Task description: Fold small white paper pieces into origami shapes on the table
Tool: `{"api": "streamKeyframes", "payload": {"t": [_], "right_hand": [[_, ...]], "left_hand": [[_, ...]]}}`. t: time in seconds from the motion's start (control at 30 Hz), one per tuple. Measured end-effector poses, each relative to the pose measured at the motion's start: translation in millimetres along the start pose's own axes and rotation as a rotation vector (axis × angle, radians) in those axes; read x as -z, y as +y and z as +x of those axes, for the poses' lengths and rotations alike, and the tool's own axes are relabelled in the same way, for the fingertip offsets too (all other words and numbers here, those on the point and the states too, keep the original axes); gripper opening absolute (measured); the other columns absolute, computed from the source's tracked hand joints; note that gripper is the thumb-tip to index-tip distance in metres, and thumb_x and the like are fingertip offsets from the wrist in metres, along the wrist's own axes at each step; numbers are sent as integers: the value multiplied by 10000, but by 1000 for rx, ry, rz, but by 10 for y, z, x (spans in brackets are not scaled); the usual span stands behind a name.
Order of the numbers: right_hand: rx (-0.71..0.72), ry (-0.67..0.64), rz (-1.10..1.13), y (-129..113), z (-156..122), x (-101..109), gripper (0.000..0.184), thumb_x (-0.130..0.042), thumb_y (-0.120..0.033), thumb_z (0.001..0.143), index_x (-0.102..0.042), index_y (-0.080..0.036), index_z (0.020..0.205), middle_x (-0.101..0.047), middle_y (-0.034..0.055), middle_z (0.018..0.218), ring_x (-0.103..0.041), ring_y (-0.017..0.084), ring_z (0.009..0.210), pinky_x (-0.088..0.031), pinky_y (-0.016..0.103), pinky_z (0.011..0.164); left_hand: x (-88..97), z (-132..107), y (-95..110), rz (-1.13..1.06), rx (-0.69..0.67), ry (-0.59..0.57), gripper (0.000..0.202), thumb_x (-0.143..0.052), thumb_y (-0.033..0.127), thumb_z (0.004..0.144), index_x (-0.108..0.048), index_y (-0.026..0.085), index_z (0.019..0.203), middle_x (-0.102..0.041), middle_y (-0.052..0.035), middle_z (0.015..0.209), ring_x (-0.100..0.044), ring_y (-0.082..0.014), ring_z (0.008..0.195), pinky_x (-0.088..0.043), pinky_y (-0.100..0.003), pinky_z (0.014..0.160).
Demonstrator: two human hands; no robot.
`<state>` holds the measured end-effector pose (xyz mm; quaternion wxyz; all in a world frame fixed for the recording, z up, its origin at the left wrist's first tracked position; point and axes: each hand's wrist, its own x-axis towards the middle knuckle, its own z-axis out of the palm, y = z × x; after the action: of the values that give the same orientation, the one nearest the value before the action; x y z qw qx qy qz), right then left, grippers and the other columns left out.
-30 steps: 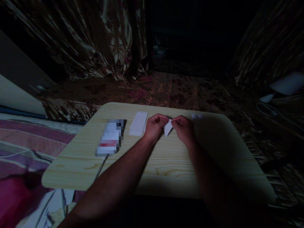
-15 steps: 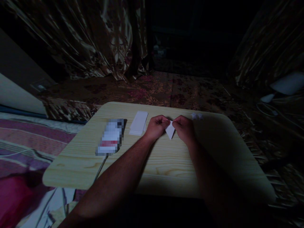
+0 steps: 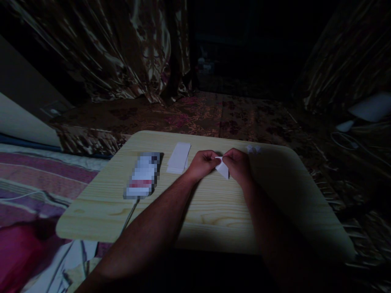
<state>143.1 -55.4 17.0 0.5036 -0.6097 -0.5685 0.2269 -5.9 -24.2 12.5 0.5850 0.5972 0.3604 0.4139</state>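
Both my hands meet above the far middle of a light wooden table (image 3: 214, 211). My left hand (image 3: 203, 162) and my right hand (image 3: 240, 165) are closed in pinches on one small white folded paper piece (image 3: 222, 170), which hangs between them just above the tabletop. A stack of white paper strips (image 3: 179, 158) lies flat a little left of my left hand. A small crumpled white paper bit (image 3: 253, 149) rests near the table's far edge, right of my right hand.
A phone (image 3: 143, 176) with a cable (image 3: 130, 215) running off the near edge lies at the table's left. A striped bedspread (image 3: 33, 191) is at the left. Patterned carpet (image 3: 195, 116) and curtains (image 3: 122, 53) lie beyond; the room is dark.
The paper piece has turned between my fingers, its free corner swinging from lower left to lower right. Both hands stay in about the same place.
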Motion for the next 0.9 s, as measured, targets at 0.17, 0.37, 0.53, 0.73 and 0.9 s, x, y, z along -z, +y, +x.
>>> {"api": "streamKeyframes", "payload": {"t": [0.17, 0.37, 0.53, 0.73, 0.9], "right_hand": [[-22, -39, 23, 12, 5, 0, 73, -576, -258, 656, -608, -193, 647, -586, -25, 560, -540, 137, 548, -379, 232, 503], [-40, -75, 46, -4, -14, 9, 68, -588, -256, 646, -601, -191, 629, -570, -27, 538, -527, 133, 530, -346, 225, 465], [-68, -83, 32, -16, -12, 7, 78, -586, -263, 643, -605, -187, 637, -585, -21, 547, -534, 137, 531, -347, 229, 466], [-14, -64, -17, 4, 23, 50, 88, -586, -269, 657, -611, -186, 642, -593, -16, 559, -540, 136, 542, -369, 231, 493], [-53, -74, 23, 21, 37, 55, 97, -585, -281, 662, -607, -187, 646, -582, -21, 546, -529, 133, 527, -362, 229, 482]], "left_hand": [[17, 1, -25, 57, 7, -92, 216, -711, 311, 674, -613, 119, 657, -537, 25, 568, -423, -64, 516, -317, -214, 516], [20, -12, -7, 33, 28, -116, 255, -726, 337, 664, -605, 114, 640, -525, 25, 564, -410, -60, 515, -311, -216, 516], [13, -8, -30, 32, 52, -73, 299, -763, 353, 630, -577, 121, 605, -485, 37, 520, -371, -54, 488, -273, -211, 490], [36, 22, -88, 17, 62, -50, 325, -744, 418, 662, -615, 121, 661, -505, 23, 533, -375, -58, 476, -257, -217, 473], [41, 30, -109, 6, 55, -19, 354, -714, 457, 694, -588, 131, 637, -482, 26, 501, -363, -60, 451, -244, -222, 452]]}}
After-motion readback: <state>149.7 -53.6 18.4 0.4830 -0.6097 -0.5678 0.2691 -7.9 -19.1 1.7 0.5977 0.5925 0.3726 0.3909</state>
